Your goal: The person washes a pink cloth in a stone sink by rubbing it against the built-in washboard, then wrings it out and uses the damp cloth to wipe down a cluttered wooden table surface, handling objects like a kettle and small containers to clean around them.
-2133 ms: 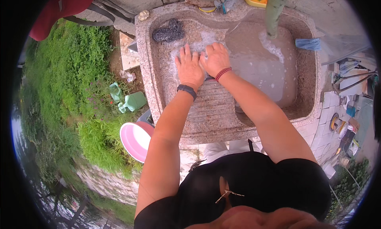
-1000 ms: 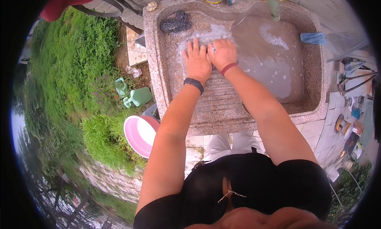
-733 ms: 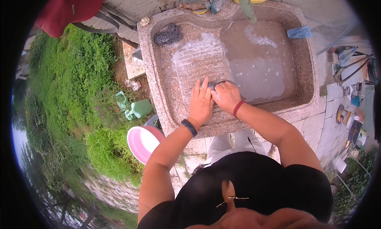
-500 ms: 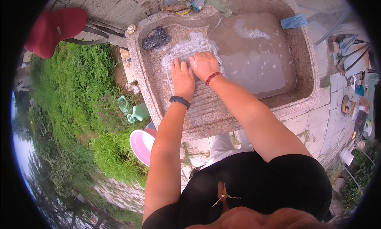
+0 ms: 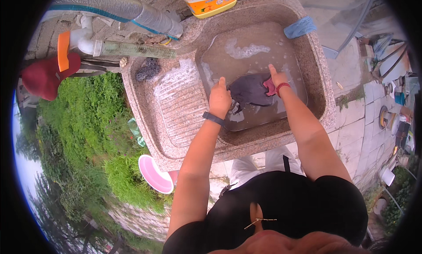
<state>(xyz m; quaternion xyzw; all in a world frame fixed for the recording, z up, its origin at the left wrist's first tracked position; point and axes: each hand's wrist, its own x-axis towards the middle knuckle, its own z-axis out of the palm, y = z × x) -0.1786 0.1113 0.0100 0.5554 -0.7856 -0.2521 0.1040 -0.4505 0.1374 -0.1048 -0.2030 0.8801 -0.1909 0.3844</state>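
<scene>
Both hands are in the basin [image 5: 316,91] at upper centre of the frame, working a dark cloth [image 5: 250,90] in shallow soapy water.

Left hand [image 5: 220,100]: clenched on the cloth's left edge, dark band on the wrist. Right hand [image 5: 276,80]: grips the cloth's right end, where a pink patch shows; one finger sticks up, red band on the wrist.

The cloth lies wet and bunched between the two hands, centre of the basin, foam above it.

Ribbed washboard [image 5: 182,104] sits left of the basin, same stone sink. Dark scrubber [image 5: 148,69] is at the washboard's upper left corner. Blue rag [image 5: 300,27] is on the rim, upper right. Yellow jug [image 5: 206,0] stands at top centre, behind the sink. Grey hose [image 5: 132,12] is at upper left. Pink bowl [image 5: 154,175] sits below the sink, left of centre, by the grass.
</scene>
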